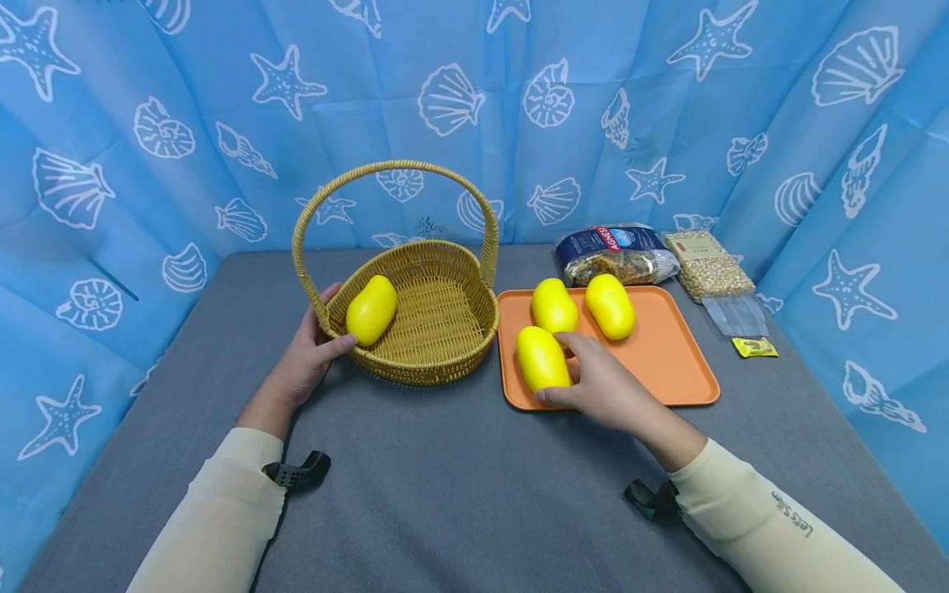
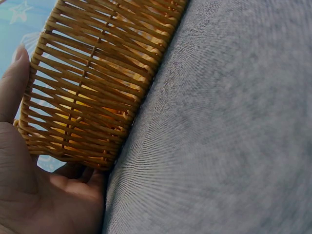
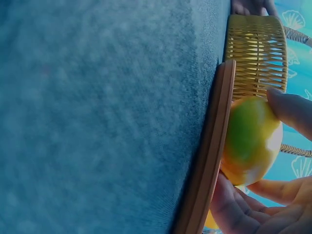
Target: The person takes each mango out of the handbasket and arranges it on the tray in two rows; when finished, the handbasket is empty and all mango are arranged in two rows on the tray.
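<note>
My left hand (image 1: 304,358) grips the left side of a wicker basket (image 1: 423,372), its thumb over the rim and its other fingers behind the wall. Inside the basket, at the left, lies one yellow mango (image 1: 372,310). Over the near left corner of an orange tray (image 1: 670,358), my right hand (image 1: 608,380) holds a second mango (image 1: 541,359) between thumb and fingers. That mango (image 3: 251,141) shows a green patch in the right wrist view, close against the tray's edge. Two more mangoes, a left one (image 1: 554,303) and a right one (image 1: 610,306), lie at the tray's back.
The basket's tall arched handle (image 1: 400,167) stands upright above it. Behind the tray lies a blue-labelled food bag (image 1: 619,254). A pack of pale grains (image 1: 708,265) and a small yellow packet (image 1: 754,347) are to the right. A blue curtain (image 1: 511,148) hangs behind the grey table (image 1: 445,486).
</note>
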Motion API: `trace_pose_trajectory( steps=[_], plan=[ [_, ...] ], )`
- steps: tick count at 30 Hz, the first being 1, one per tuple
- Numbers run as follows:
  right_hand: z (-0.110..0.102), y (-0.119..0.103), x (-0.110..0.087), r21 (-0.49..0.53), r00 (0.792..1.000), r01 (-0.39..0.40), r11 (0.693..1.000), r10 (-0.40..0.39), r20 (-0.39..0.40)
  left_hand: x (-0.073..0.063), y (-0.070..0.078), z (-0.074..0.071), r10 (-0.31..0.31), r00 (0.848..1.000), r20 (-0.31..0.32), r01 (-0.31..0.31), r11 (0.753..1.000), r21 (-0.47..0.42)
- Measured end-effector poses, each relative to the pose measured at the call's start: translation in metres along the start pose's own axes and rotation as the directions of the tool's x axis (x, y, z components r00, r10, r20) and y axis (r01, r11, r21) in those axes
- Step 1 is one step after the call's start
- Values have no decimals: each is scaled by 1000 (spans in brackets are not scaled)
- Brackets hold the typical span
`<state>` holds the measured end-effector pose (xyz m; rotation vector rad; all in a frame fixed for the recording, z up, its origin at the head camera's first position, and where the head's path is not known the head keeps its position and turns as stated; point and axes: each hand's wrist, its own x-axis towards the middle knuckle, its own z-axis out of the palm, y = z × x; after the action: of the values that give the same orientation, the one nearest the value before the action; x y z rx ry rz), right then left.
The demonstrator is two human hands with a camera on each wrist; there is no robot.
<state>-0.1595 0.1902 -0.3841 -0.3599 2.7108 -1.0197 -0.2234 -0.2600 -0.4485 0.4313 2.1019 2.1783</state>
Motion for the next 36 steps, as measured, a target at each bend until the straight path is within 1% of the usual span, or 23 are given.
trace_pose_trajectory(
  steps=[9, 19, 29, 33, 36],
  plan=[
    [0, 1, 3, -25, 1000, -29, 999, 29, 5, 0, 0, 0, -4, 1000, -1, 4, 1000, -1],
    [-3, 2, 1, -11, 999, -37, 999, 37, 25, 0, 0, -1, -6, 1000, 4, 6, 1000, 2],
    [-3, 4, 2, -4, 998, -62, 998, 62, 14, 0, 0, -1, -15, 1000, 2, 14, 1000, 9],
    [-6, 4, 1, 13, 998, -67, 998, 67, 15, 0, -1, 0, -17, 1000, 2, 17, 1000, 8],
    [-11, 4, -1, 44, 998, -55, 998, 55, 7, 0, -1, 0, -14, 1000, 1, 14, 1000, 6]
  ],
)
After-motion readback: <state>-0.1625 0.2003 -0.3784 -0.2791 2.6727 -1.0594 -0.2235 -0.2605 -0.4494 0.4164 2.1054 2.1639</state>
